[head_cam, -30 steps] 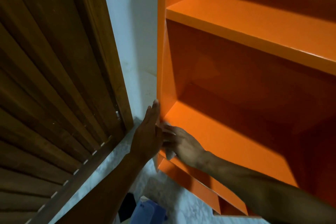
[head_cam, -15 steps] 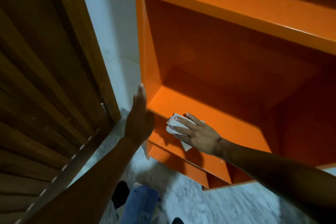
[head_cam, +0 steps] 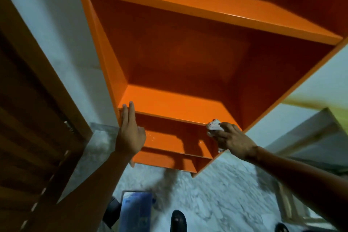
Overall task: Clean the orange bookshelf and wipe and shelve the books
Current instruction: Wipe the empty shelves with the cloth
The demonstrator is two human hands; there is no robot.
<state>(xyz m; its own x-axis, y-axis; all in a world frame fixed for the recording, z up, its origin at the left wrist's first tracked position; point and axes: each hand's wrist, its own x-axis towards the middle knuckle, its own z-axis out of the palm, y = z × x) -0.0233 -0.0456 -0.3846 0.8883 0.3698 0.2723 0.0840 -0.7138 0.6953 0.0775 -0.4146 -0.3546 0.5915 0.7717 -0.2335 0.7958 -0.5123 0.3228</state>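
— Your right hand (head_cam: 230,140) has slid the white cloth (head_cam: 213,125) from the left part of the shelf edge to the right end.

— Where is my other hand?

— Your left hand (head_cam: 130,130) rests flat, fingers straight, on the left corner of the orange bookshelf (head_cam: 175,103). Your right hand grips the cloth. The shelf edge runs left from it, so wipe back that way.

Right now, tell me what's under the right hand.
A crumpled white cloth shows under the right hand, at the orange bookshelf's right front edge. The hand covers the rest of the cloth.
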